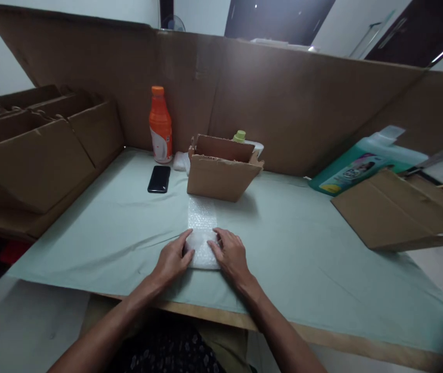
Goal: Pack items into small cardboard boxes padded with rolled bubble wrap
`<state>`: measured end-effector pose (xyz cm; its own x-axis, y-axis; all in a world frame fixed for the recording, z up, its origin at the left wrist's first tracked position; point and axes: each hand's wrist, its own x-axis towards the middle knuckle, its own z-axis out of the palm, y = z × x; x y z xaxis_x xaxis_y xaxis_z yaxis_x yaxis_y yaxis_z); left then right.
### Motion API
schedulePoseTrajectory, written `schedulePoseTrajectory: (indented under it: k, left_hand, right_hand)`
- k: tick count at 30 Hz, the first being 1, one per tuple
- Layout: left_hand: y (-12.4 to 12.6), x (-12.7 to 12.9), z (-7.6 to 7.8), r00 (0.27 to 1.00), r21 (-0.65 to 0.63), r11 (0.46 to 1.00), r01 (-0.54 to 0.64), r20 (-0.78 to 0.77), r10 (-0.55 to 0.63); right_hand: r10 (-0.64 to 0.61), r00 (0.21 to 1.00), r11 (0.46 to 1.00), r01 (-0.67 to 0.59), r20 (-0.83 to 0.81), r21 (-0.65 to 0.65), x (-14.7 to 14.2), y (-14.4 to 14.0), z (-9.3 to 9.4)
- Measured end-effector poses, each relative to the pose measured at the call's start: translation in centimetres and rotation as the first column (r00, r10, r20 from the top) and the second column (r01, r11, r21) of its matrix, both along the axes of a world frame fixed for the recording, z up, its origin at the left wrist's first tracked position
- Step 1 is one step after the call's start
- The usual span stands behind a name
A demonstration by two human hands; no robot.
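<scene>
A strip of clear bubble wrap (202,215) lies on the pale green table cover (283,248), running away from me toward a small open cardboard box (221,173). Its near end is rolled around a small white bundle (202,248). My left hand (173,259) presses the bundle's left side and my right hand (231,255) holds its right side, fingers curled onto the wrap. What is inside the wrap is hidden.
A black phone (159,179) lies left of the box, and an orange bottle (160,126) stands behind it. A green-capped container (245,139) sits behind the box. Cardboard bins (39,150) stand at left. A teal jug (365,163) and flat cardboard (396,212) lie at right.
</scene>
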<state>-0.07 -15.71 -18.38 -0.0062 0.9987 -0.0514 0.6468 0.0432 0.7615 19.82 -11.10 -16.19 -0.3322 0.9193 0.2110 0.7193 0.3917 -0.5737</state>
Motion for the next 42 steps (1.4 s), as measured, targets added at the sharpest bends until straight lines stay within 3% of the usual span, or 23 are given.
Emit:
schedulePoseTrajectory:
  k: [2,4,6,8,11,13,15,18,21,24,27,30,32,35,38,40,42]
  left_hand:
    - [0.5,0.6,-0.2,0.996,0.019,1.0,0.008,-0.084,-0.006]
    - [0.7,0.8,-0.3,0.987,0.032,0.999,0.032,-0.161,-0.027]
    - [0.5,0.8,-0.4,0.981,0.06,0.997,0.045,-0.193,-0.033]
    - [-0.2,0.8,-0.5,0.979,0.169,0.985,0.03,-0.203,0.005]
    - [-2.0,0.7,-0.3,0.979,0.424,0.904,0.062,-0.2,0.026]
    - [-3.1,0.6,-0.1,0.975,0.505,0.846,0.173,-0.211,-0.073]
    - [-3.5,0.7,-0.1,0.964,0.483,0.838,0.253,-0.195,-0.179]
    - [-2.2,0.8,-0.4,0.982,0.383,0.906,0.183,-0.122,-0.147]
    - [-0.1,1.0,-0.9,0.992,0.306,0.948,0.092,-0.115,-0.059]
    - [0.7,1.3,-0.9,0.988,0.316,0.946,0.067,-0.152,-0.019]
    - [-0.3,1.2,-0.5,0.976,0.427,0.902,0.067,-0.217,0.031]
    - [-2.3,0.8,0.1,0.969,0.477,0.859,0.187,-0.232,-0.082]
    - [-3.3,0.5,0.3,0.963,0.444,0.86,0.252,-0.199,-0.179]
    - [-2.9,0.5,0.2,0.966,0.388,0.886,0.253,-0.151,-0.21]
    - [-0.8,0.9,0.0,0.973,0.319,0.929,0.187,-0.19,-0.131]
    - [0.6,1.2,0.0,0.971,0.278,0.951,0.135,-0.227,-0.071]
    - [1.6,1.3,0.0,0.969,0.257,0.961,0.106,-0.245,-0.041]
  right_hand:
    - [0.042,0.999,0.99,-0.044,0.016,0.132,1.0,-1.1,-0.3]
    - [0.175,0.982,0.959,-0.185,0.067,0.217,2.2,-2.4,-0.5]
    - [0.293,0.945,0.924,-0.319,0.146,0.211,3.0,-3.4,-0.9]
    - [0.336,0.92,0.907,-0.374,0.202,0.193,3.3,-3.5,-1.3]
    - [0.367,0.914,0.9,-0.396,0.176,0.18,3.1,-2.9,-1.7]
    - [0.387,0.916,0.908,-0.399,0.11,0.132,2.9,-2.4,-1.4]
    - [0.366,0.93,0.929,-0.368,0.036,0.037,2.8,-2.0,-0.9]
    - [0.239,0.97,0.97,-0.24,-0.035,-0.027,2.7,-1.7,-0.4]
    - [0.151,0.989,0.974,-0.149,0.002,0.173,2.5,-1.7,-0.6]
    - [0.248,0.959,0.92,-0.277,0.135,0.277,2.1,-1.9,-0.9]
    - [0.325,0.921,0.908,-0.367,0.216,0.202,1.8,-2.0,-0.8]
    - [0.356,0.921,0.924,-0.372,0.16,0.086,2.0,-2.1,-0.1]
    - [0.377,0.92,0.926,-0.376,0.103,-0.027,2.4,-2.2,0.3]
    - [0.334,0.941,0.938,-0.326,0.059,-0.116,2.6,-2.3,0.3]
    - [0.195,0.974,0.977,-0.204,0.115,0.069,2.4,-2.3,-0.1]
    - [0.153,0.971,0.956,-0.193,0.186,0.222,2.0,-2.4,-0.3]
    - [0.162,0.949,0.932,-0.237,0.269,0.275,1.7,-2.4,-0.4]
